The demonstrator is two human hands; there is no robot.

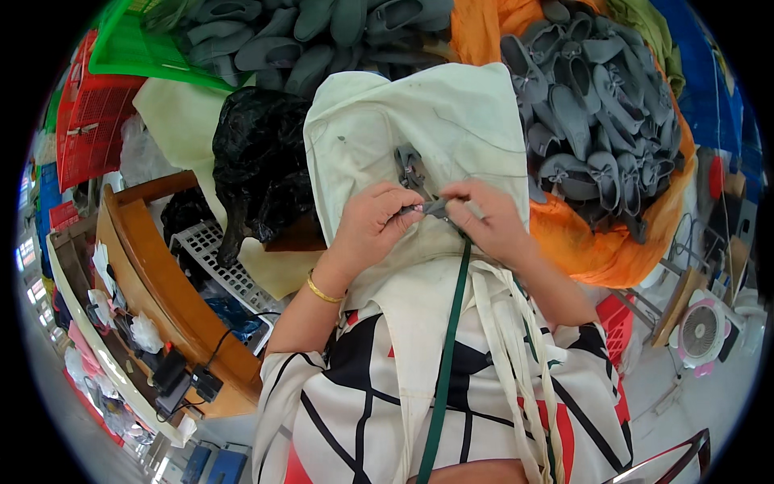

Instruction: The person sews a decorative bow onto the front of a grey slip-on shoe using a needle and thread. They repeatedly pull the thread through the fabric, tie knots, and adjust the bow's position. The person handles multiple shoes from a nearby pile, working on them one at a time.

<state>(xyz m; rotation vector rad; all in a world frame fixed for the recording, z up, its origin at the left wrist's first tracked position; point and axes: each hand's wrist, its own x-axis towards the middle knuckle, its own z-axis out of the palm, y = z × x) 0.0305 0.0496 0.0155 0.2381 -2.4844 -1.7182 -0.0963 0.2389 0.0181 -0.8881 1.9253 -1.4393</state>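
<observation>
My left hand (376, 221) and my right hand (487, 219) meet over my lap, fingers pinched. Between them is a small grey fabric bow (435, 208), partly hidden by the fingers, with a bit of pink at the left fingertips. Just beyond the hands, a little bunch of similar grey bows (409, 165) lies on the off-white cloth (476, 105) spread over my lap. A dark green strap (446, 363) runs from my body up to below my right hand; its far end is hard to make out.
At far right an orange sack (637, 258) holds many grey shoes with bows (605, 173). More grey shoes (282, 52) fill a green basket (121, 48). To the left are a black plastic bag (258, 145), a white plastic basket (222, 258) and a wooden desk (161, 282). A fan (703, 329) stands right.
</observation>
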